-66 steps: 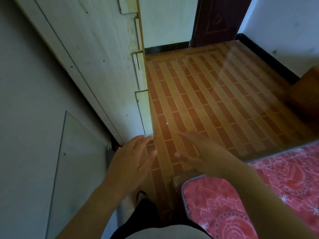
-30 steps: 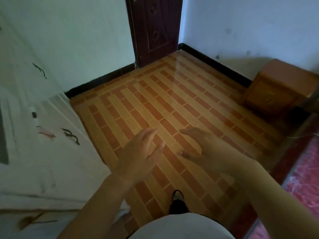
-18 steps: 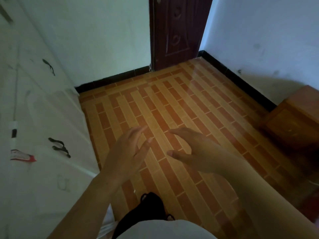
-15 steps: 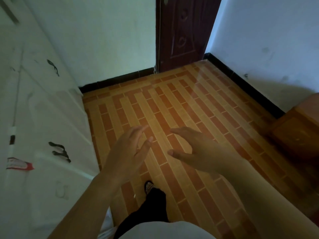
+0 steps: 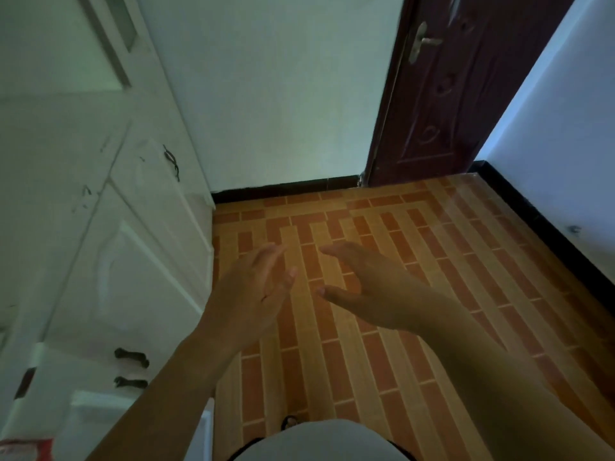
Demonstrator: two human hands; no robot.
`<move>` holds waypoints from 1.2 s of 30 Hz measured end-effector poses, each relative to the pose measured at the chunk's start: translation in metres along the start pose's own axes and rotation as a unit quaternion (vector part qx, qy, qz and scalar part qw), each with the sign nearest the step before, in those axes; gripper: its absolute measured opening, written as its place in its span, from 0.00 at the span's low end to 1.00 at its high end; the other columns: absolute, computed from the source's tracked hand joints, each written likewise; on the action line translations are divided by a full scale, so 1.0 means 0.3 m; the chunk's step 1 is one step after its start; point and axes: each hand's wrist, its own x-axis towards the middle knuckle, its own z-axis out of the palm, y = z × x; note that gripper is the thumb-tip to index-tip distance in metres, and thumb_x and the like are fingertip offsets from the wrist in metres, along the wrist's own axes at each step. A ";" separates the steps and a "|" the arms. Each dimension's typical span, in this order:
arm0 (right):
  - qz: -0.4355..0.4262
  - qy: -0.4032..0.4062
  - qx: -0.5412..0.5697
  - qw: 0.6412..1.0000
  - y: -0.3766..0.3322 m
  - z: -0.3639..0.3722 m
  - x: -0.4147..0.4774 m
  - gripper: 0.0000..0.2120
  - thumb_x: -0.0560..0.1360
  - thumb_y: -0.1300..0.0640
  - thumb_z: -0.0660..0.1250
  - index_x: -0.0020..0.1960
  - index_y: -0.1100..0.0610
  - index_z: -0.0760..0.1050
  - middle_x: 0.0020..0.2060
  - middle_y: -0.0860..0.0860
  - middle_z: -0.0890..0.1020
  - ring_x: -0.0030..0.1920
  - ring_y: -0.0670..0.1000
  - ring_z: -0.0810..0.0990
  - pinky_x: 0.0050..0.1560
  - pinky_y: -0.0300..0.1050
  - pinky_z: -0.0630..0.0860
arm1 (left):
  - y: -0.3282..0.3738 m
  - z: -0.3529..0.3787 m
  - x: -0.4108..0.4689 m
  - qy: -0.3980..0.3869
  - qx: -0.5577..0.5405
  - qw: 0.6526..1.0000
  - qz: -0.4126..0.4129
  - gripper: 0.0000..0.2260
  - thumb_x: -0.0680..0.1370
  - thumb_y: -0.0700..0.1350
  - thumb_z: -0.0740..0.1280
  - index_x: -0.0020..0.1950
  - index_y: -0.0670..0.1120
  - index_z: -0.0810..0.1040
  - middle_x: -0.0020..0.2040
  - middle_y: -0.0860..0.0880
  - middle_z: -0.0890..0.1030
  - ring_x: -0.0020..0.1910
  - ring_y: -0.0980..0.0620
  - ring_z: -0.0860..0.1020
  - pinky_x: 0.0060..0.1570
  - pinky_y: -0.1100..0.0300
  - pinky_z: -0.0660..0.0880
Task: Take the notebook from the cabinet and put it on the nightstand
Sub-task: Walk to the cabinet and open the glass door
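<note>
A white cabinet (image 5: 109,247) with panelled doors and dark metal handles (image 5: 130,357) fills the left side, its doors closed. My left hand (image 5: 253,294) hovers just right of the cabinet's front edge, fingers spread, holding nothing. My right hand (image 5: 369,287) is held out beside it over the floor, also empty with fingers apart. No notebook shows anywhere, and the nightstand is out of frame.
A brick-patterned orange tile floor (image 5: 416,277) stretches ahead. A dark red door (image 5: 449,94) with a metal lever handle stands shut at the back right, between a pale green wall (image 5: 273,94) and a white wall (image 5: 565,128) with black skirting.
My view has swung left and upward: the orange nightstand slipped out at the right, and more of the cabinet and the door came into sight. Both hands stay open and empty.
</note>
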 end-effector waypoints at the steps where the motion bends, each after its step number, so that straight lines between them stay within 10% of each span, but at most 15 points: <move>1: -0.010 -0.005 0.000 1.000 -0.007 -0.008 0.049 0.30 0.73 0.38 0.61 0.71 0.40 0.55 0.73 0.41 0.61 0.70 0.47 0.63 0.64 0.45 0.63 | -0.020 -0.021 0.023 0.008 0.005 1.000 -0.008 0.26 0.76 0.64 0.49 0.71 0.54 0.62 0.71 0.54 0.66 0.69 0.56 0.64 0.65 0.58 0.62; 16: -0.293 -0.174 -0.015 0.940 -0.284 -0.014 0.727 0.31 0.73 0.38 0.59 0.72 0.44 0.56 0.71 0.41 0.62 0.69 0.43 0.61 0.60 0.34 0.55 | -0.288 -0.280 0.068 0.205 0.089 0.928 -0.297 0.28 0.75 0.64 0.48 0.71 0.53 0.63 0.71 0.51 0.67 0.69 0.53 0.65 0.68 0.52 0.62; 36: -0.638 -0.322 -0.008 0.700 -0.640 -0.030 1.095 0.31 0.73 0.38 0.60 0.73 0.45 0.57 0.71 0.41 0.61 0.69 0.40 0.58 0.64 0.35 0.56 | -0.056 -0.438 0.060 0.383 0.220 0.713 -0.544 0.28 0.75 0.64 0.46 0.71 0.54 0.63 0.70 0.50 0.67 0.58 0.47 0.75 0.60 0.51 0.69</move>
